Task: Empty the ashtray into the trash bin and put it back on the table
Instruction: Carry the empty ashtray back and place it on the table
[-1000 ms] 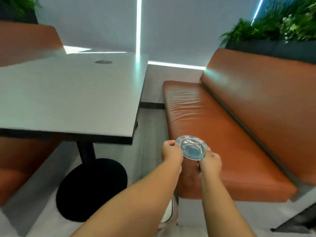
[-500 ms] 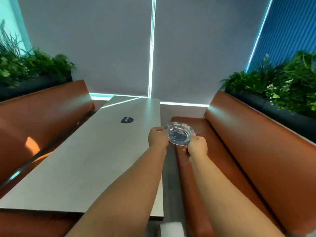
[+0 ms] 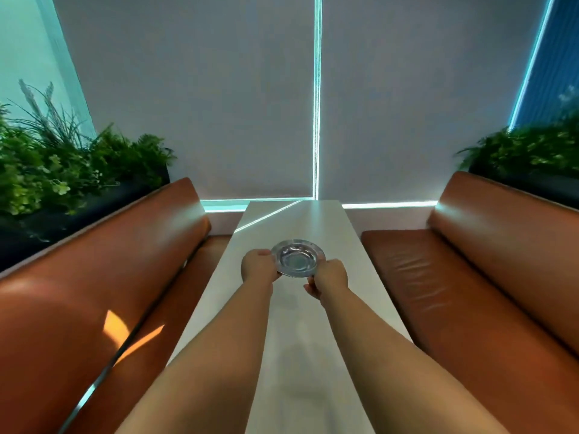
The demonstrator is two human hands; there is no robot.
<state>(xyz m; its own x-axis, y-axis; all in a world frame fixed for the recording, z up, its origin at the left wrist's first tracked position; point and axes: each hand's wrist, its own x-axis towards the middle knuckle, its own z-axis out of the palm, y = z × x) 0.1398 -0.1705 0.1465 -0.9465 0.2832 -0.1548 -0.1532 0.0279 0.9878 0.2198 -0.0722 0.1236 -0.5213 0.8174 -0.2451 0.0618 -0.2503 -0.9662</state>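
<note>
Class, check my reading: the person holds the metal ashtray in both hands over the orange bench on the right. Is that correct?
Not quite. The head view shows the ashtray, gripped by the left hand and right hand, over the white table, not the right bench.
</note>
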